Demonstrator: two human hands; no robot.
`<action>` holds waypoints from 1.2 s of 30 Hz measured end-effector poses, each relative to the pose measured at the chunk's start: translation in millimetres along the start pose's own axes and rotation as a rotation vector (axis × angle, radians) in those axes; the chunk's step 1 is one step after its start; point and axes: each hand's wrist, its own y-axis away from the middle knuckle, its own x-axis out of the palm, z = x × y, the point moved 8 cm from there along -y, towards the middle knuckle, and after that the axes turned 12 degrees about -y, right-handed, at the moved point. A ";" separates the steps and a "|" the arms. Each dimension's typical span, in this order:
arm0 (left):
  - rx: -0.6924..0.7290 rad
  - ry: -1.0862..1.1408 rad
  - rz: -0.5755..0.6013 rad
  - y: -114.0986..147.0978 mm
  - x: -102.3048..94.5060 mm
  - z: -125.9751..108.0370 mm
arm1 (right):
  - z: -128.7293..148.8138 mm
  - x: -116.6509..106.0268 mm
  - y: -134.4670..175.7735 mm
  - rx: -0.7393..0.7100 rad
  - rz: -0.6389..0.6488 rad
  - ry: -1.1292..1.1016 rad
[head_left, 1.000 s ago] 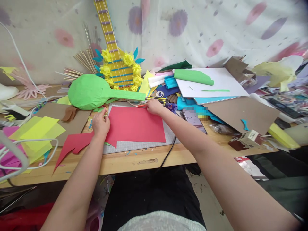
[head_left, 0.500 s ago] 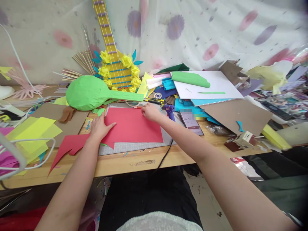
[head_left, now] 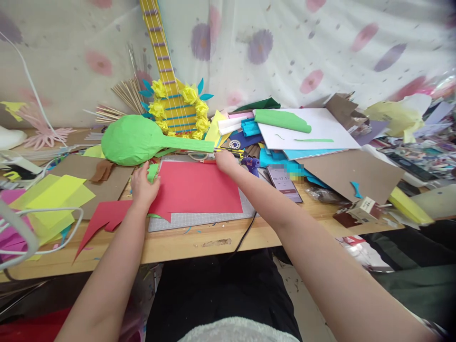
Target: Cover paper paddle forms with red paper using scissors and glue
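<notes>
A sheet of red paper (head_left: 201,187) lies on a grey cutting mat (head_left: 199,221). At its left edge is my left hand (head_left: 145,187), with thumb and fingers apart beside a small green paper scrap (head_left: 153,173). My right hand (head_left: 225,162) is at the sheet's far edge, its fingers closed and partly hidden; what they hold, if anything, I cannot make out. Just beyond its fingertips ends the neck of a green paper-covered, lute-like shape (head_left: 131,140). A yellow-and-black cutter (head_left: 235,152) and a red pencil (head_left: 208,161) lie close to that hand.
A purple glue gun (head_left: 252,165) and a phone (head_left: 285,184) lie to the right. A yellow flowered paper instrument (head_left: 178,109) leans against the back curtain. Cut red paper (head_left: 103,218) and yellow sheets (head_left: 53,199) are at left; a white board (head_left: 320,128) lies at back right.
My left hand has lifted off the red paper and shifted slightly left, by the green scrap. My right hand has moved a little right and away from me.
</notes>
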 end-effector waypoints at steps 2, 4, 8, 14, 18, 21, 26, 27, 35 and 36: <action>0.024 0.021 -0.054 0.5 -5.4 -3.0 | 4.2 5.3 -3.1 -0.021 0.017 0.007; 0.020 0.030 -0.080 1.2 -8.3 -3.6 | 7.9 10.4 -5.3 -0.045 0.018 0.016; 0.015 0.022 -0.081 1.7 -8.3 -9.0 | 12.4 18.1 -8.0 -0.097 -0.009 0.037; 0.047 0.089 -0.068 -5.5 -9.0 -26.2 | 11.1 22.1 -8.3 -0.114 -0.066 0.057; -0.025 0.203 -0.083 -16.1 -7.5 -28.5 | 9.2 20.0 -2.7 -0.107 -0.065 0.066; -0.097 0.334 -0.052 -21.0 6.6 -36.0 | 12.7 18.8 1.2 -0.133 -0.068 0.055; -0.243 0.565 0.010 -12.3 42.2 -54.0 | 15.9 22.1 -4.7 -0.099 -0.105 0.031; -0.258 0.586 0.025 -8.8 48.4 -56.0 | 15.7 23.0 -6.9 -0.088 -0.110 0.029; -0.210 0.625 0.019 10.2 53.6 -47.9 | 15.6 7.8 11.6 -0.080 -0.123 -0.059; -0.228 0.665 0.031 11.8 53.3 -48.6 | 15.5 3.5 18.6 -0.067 -0.133 -0.111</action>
